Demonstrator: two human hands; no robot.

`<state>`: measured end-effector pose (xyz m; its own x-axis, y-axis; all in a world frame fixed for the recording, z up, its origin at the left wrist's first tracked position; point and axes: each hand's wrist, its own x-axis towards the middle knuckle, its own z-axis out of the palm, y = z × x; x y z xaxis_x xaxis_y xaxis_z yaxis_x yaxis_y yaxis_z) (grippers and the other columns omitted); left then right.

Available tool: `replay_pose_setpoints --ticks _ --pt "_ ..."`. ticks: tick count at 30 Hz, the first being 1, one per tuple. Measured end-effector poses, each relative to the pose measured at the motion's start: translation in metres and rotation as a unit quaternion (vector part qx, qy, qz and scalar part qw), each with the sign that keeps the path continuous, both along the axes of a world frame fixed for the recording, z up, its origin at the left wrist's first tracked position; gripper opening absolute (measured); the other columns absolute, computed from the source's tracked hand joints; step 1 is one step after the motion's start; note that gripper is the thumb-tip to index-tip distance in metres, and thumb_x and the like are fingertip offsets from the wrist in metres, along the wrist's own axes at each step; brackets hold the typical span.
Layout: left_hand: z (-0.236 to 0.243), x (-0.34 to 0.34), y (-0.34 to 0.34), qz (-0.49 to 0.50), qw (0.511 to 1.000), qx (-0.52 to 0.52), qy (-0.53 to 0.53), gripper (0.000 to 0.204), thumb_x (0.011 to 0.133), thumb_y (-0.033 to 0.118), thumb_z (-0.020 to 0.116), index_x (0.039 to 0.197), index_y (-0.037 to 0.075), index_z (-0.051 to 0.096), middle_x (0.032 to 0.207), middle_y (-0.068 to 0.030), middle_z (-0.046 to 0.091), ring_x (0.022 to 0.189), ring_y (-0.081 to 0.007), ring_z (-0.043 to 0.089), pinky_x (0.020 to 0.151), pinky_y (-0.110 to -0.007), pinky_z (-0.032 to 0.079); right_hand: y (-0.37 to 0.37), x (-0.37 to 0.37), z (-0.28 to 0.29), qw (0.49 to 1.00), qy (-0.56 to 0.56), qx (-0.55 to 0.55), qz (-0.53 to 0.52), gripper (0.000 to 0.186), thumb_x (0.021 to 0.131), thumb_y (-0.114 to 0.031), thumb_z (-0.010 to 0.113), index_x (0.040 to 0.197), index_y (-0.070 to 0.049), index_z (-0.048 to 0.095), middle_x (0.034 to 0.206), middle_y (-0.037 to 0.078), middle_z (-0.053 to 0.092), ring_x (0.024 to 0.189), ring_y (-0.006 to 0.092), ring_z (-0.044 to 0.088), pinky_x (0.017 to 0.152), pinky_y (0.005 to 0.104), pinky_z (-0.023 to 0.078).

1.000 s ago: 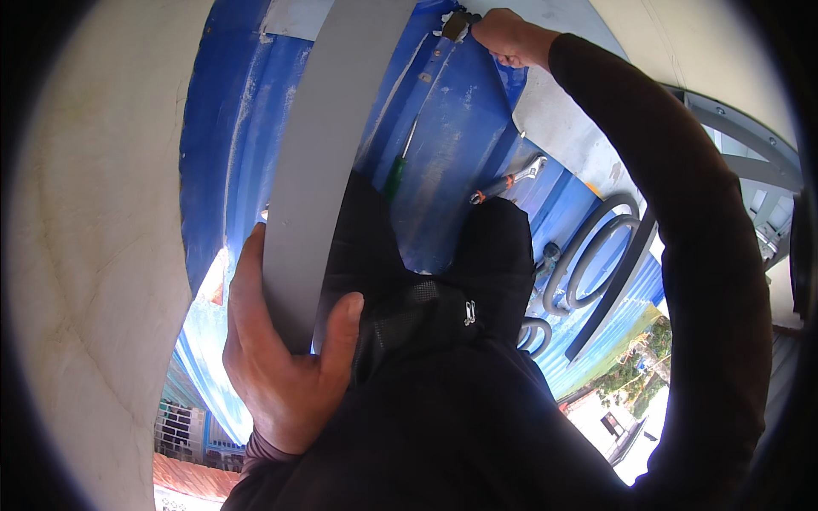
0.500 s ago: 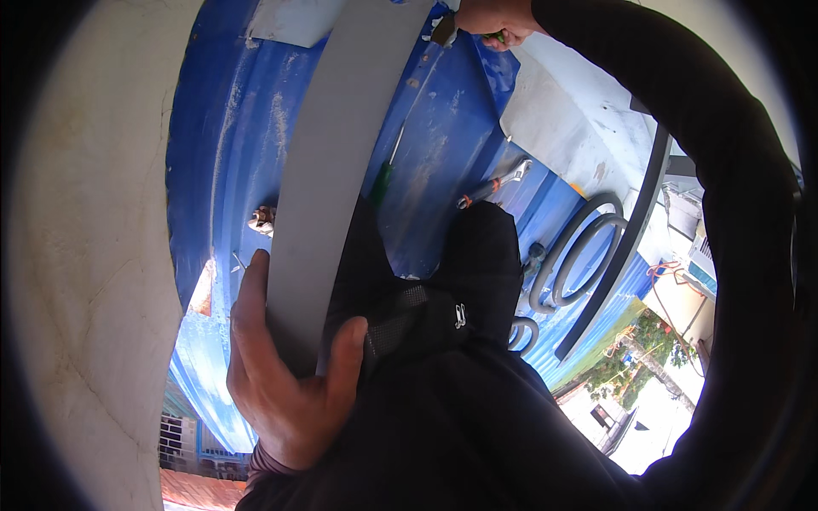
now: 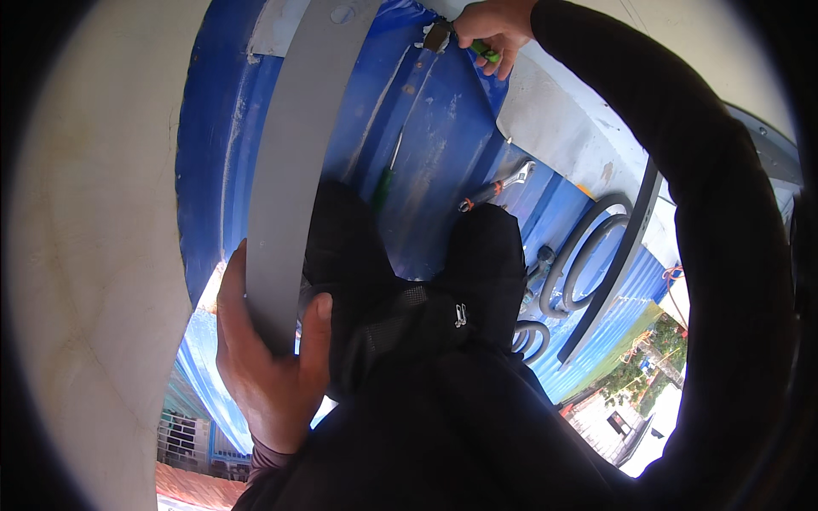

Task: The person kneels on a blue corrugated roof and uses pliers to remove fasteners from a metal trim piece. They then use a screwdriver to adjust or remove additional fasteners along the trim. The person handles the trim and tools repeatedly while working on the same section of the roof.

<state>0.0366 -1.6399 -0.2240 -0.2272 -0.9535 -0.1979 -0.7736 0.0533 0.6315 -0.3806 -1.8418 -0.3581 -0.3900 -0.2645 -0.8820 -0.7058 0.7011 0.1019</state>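
My left hand (image 3: 274, 375) grips the lower end of a long flat grey strip (image 3: 294, 145), fingers along its left edge and thumb at its right. The strip rises past my left knee to the top of the view, where a round hole shows near its upper end. My right hand (image 3: 498, 30) reaches out at the top, closed around a green-handled tool (image 3: 486, 51) whose working end I cannot make out. Beside its fingertips is a small brown square piece (image 3: 437, 37) on the blue corrugated sheet (image 3: 426, 145).
A green-handled screwdriver (image 3: 385, 183) and an adjustable wrench (image 3: 498, 186) lie on the blue sheet around my knees. To the right are coiled grey hose (image 3: 567, 255) and a long dark bar (image 3: 609, 272). A pale wall (image 3: 94, 255) stands close on the left.
The grey strip and my left hand have shifted left, and the strip's holed upper end has come into view. My right hand has moved slightly down, showing more of the green handle.
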Motion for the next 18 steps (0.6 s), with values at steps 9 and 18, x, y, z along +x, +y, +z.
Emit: replay_pose_setpoints --ticks 9,18 --pt "0.004 -0.005 0.0 -0.004 1.0 -0.025 -0.012 0.064 0.096 0.038 0.074 0.144 0.001 0.053 0.12 -0.0247 0.071 0.108 -0.041 0.073 0.09 -0.048 0.06 0.116 0.035 -0.039 0.866 -0.245 -0.182 -0.397 0.044 0.102 -0.021 0.06 0.137 0.003 0.046 0.117 0.018 0.059 0.099 0.0313 0.066 0.099 0.0568 0.055" --pt "0.012 -0.016 0.0 0.003 0.999 -0.03 -0.04 0.062 0.099 0.032 0.072 0.142 -0.007 0.052 0.119 -0.0321 0.07 0.108 -0.0458 0.072 0.093 -0.047 0.057 0.228 0.127 -0.097 0.832 -0.037 -0.373 -0.408 0.049 0.102 -0.039 0.057 0.118 0.008 0.063 0.109 0.026 0.069 0.11 0.0424 0.067 0.095 0.0493 0.052"
